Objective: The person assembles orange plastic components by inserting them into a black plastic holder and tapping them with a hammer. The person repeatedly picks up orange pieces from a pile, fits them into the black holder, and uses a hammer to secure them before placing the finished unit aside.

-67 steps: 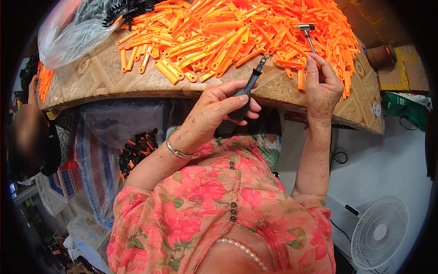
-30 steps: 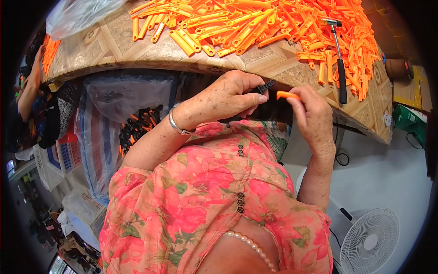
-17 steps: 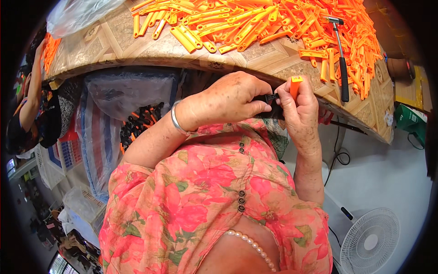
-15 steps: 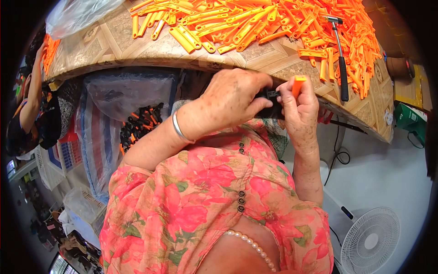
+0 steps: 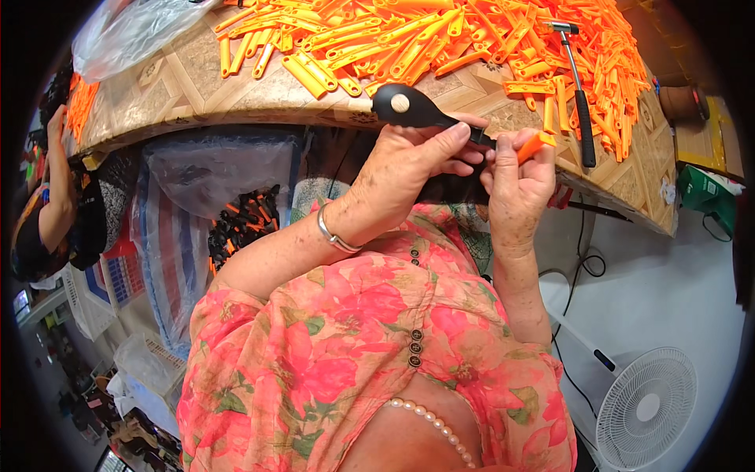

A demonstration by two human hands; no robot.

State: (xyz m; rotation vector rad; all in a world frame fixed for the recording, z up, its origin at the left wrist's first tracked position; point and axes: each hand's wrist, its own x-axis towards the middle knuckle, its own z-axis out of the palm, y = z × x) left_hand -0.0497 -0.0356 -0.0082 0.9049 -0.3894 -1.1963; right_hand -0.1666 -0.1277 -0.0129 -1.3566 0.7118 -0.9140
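My left hand (image 5: 397, 165) is closed on the neck of a black spoon-shaped utensil head (image 5: 421, 110), with a round pale spot or hole in its wide end. That wide end points left, over the table's front edge. In my right hand (image 5: 515, 185), an orange plastic handle (image 5: 538, 145) is gripped, its end sticking out past the thumb. The black neck reaches to the right fingers, close to the handle; whether the two are joined is hidden there. Orange handles (image 5: 409, 47) of the same kind lie heaped on the patterned table (image 5: 189, 86) beyond my hands.
A hammer (image 5: 583, 118) with a black grip lies right on the heap. Clear plastic (image 5: 130, 35) covers the table's far left. Below left, a lined bag (image 5: 169, 236) holds black-and-orange pieces (image 5: 244, 224). A white fan (image 5: 647, 407) stands low right. Another person's arm (image 5: 57, 189) shows at far left.
The black utensil head has come up into view above my left hand, which has turned and shifted slightly. The orange handle in my right hand has tilted to the right.
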